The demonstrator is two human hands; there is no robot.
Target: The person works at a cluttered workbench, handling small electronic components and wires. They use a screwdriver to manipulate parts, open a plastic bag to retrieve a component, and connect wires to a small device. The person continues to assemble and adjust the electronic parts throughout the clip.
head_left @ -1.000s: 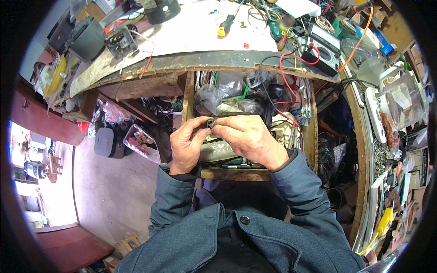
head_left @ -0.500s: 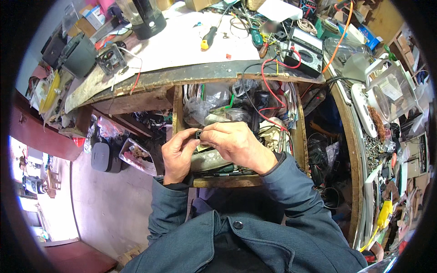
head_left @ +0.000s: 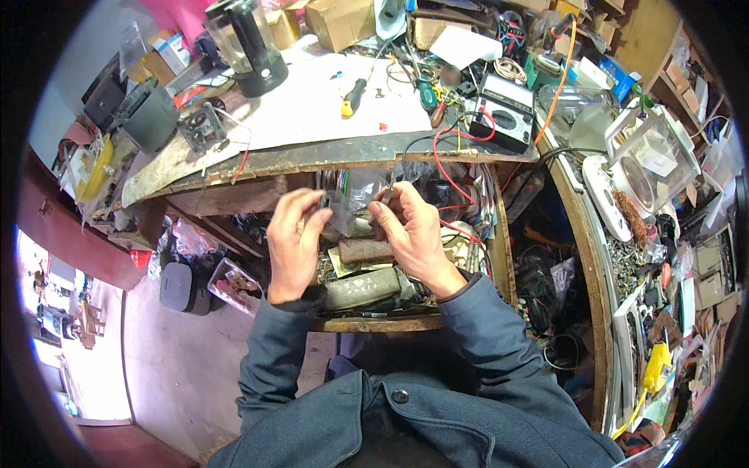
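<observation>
Over the pulled-out drawer [head_left: 374, 323], my two hands are held apart. My left hand [head_left: 292, 251] is curled in a pinch, with a small dark piece at its fingertips that is too small to name. On the other side, my right hand [head_left: 415, 242] pinches a small, thin, dark piece [head_left: 388, 193] between thumb and fingers; its kind cannot be made out. Below them in the drawer lie a long grey-beige ribbed object [head_left: 362, 289], a brown block [head_left: 365, 251] and clear plastic bags.
On the bench [head_left: 289, 117] are a yellow-tipped screwdriver [head_left: 353, 100], a green-handled screwdriver [head_left: 427, 97], an analogue multimeter [head_left: 505, 117] with red and black leads, a small fan-like part [head_left: 203, 129] and a blender [head_left: 248, 54]. Cluttered shelving with a yellow tool [head_left: 657, 368] stands at right.
My hands were together at a small dark part and have now come apart, the right one moving right and up. The view has shifted, showing more of the bench's far side.
</observation>
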